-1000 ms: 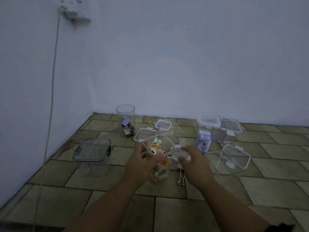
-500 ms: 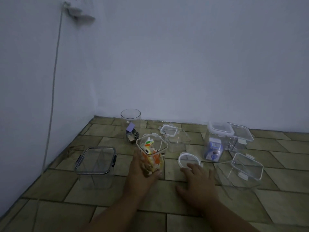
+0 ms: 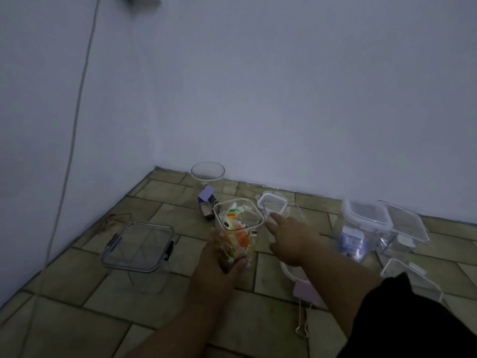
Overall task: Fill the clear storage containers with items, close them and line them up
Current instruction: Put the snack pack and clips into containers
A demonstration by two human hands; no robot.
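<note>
Standing lidless on the floor tiles, the filled tall container is gripped by the left hand, while the white-rimmed lid, just beyond and far-right of it, is approached by the open, empty right hand.

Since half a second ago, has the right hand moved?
Yes. The right hand has left the floor tile and reached forward, away from the round lid now under the wrist, toward the white-rimmed lid.
</note>
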